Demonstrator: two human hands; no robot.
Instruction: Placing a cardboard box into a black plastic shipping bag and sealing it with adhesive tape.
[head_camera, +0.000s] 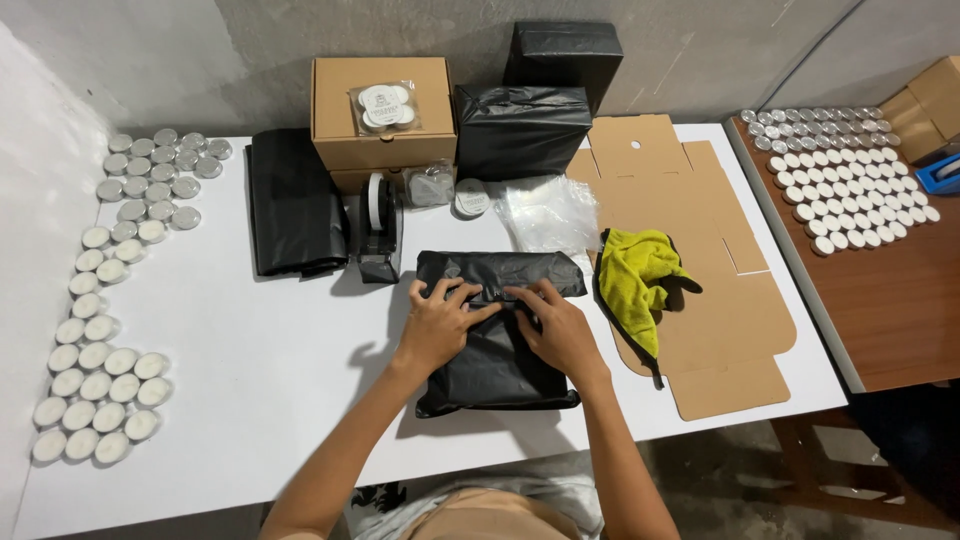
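The head camera looks down on a white surface (250, 330) where 2 bare hands work on a black plastic-wrapped parcel (497, 360) lying at the middle, near the front edge. The left hand (438, 322) lies flat on the parcel's upper left part, fingers spread and pressing down on a folded flap, clasping nothing. The right hand (558, 328) presses the same fold from the other side, fingers also flat and unclenched; the fingertips of both nearly meet at the fold.

Just behind the parcel stands a black tape dispenser (379, 232), with a folded stack of black bags (295, 212) to its left. Behind these sit a brown cardboard box (383, 112) with a small packet of white discs on top, and 2 more black wrapped parcels (522, 130) against the wall. A clear plastic bag (548, 212) lies right of the dispenser.

To the right of the parcel a yellow-green cloth (638, 280) rests on a flattened cardboard box blank (700, 300). Tealight candles (100, 350) line the left edge of the surface, and more tealights (850, 195) cover a brown wooden table (900, 310) at the right.
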